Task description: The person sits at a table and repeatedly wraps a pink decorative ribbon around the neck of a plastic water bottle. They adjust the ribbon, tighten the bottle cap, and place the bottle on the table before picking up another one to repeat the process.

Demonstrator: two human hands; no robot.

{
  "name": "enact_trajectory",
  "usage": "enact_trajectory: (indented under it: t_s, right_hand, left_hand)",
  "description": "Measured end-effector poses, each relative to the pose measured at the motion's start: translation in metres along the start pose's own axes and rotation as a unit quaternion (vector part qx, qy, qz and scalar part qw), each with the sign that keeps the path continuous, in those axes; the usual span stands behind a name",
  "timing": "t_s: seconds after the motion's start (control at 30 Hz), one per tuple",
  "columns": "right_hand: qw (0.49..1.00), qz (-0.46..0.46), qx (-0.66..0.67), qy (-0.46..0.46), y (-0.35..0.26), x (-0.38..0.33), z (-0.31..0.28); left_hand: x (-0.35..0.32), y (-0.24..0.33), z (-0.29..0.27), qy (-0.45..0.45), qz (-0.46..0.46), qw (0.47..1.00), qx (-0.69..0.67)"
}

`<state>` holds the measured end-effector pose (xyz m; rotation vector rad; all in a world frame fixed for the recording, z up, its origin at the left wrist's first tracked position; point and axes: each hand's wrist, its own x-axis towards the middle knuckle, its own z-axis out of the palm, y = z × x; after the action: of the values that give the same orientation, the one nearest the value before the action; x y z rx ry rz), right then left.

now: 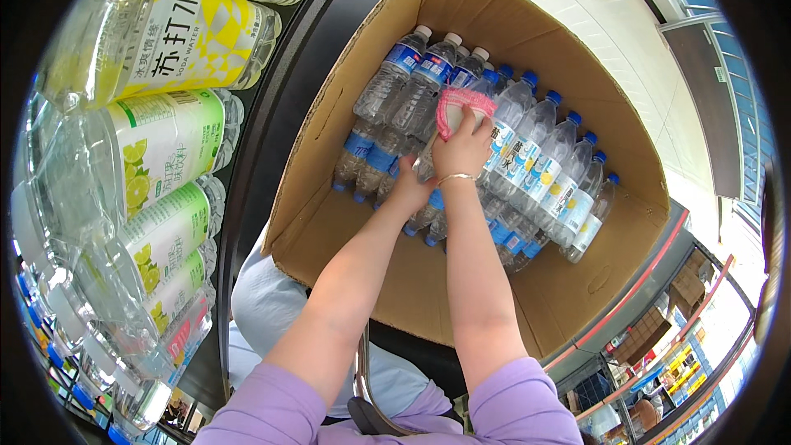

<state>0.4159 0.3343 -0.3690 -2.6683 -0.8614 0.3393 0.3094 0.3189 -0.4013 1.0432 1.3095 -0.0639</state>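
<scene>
Over the open cardboard box point(329, 91), my right hand point(466, 148) is closed round a pink-edged cloth point(450, 107) pressed against the upper part of a clear plastic bottle point(424, 166). My left hand point(409, 189) grips the lower end of that same bottle. Much of the bottle is hidden by the cloth and my fingers. White-capped bottles with blue labels point(432, 70) lie in the box to the left of my hands. To their right, blue-capped clear bottles point(540, 152) with pale labels lie in a row. More bottles point(362, 148) show beneath them.
On the left, a dark-edged shelf point(272, 91) holds large clear bottles with yellow labels point(189, 33) and green-white lemon labels point(169, 148). The box rests in front of my knees point(272, 305). At the lower right stands a rack point(659, 338) with assorted goods.
</scene>
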Motion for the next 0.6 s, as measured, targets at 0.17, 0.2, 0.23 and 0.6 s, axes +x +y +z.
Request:
enact_trajectory:
  t_s: [0.17, 0.2, 0.23, 0.6]
  right_hand:
    - [0.998, -0.024, 0.058, 0.017, 0.007, -0.014, 0.002]
    - [0.996, -0.021, 0.083, 0.025, 0.007, -0.018, 0.002]
    - [0.993, -0.019, 0.108, 0.031, 0.007, -0.022, 0.001]
    - [0.736, 0.243, 0.628, -0.069, 0.024, -0.083, -0.028]
  left_hand:
    - [-0.015, 0.004, -0.014, 0.001, -0.004, 0.998, 0.067]
    - [-0.015, 0.000, -0.017, 0.001, 0.000, 0.997, 0.074]
    - [-0.012, -0.011, -0.016, -0.029, -0.001, 0.999, 0.044]
    - [-0.074, 0.019, -0.041, -0.149, -0.078, 0.967, -0.190]
